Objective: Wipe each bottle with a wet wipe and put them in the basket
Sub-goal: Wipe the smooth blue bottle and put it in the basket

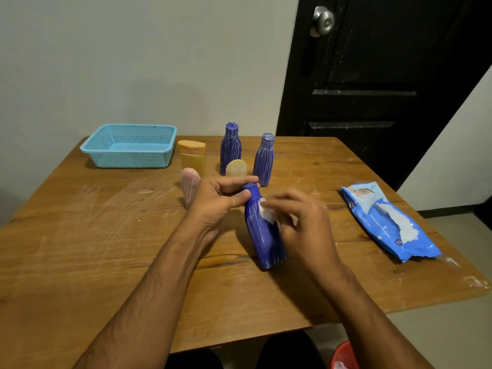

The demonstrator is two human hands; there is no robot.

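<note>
A blue bottle (262, 235) streaked with white stands tilted on the wooden table (106, 235). My left hand (221, 201) pinches its neck and cap. My right hand (300, 222), blurred, presses a white wet wipe (266, 213) against the bottle's upper side. Behind stand two more streaked blue bottles (230, 149) (264, 159), a yellow bottle (192, 157), a pink bottle (189, 186) and a cream one (236, 168), partly hidden by my left hand. A light blue basket (127, 155) with nothing in it sits at the far left.
A blue pack of wet wipes (388, 222) lies open on the right of the table. A black door (372, 75) stands behind. A red bin (344, 355) shows below the table's near right edge. White smears mark the tabletop.
</note>
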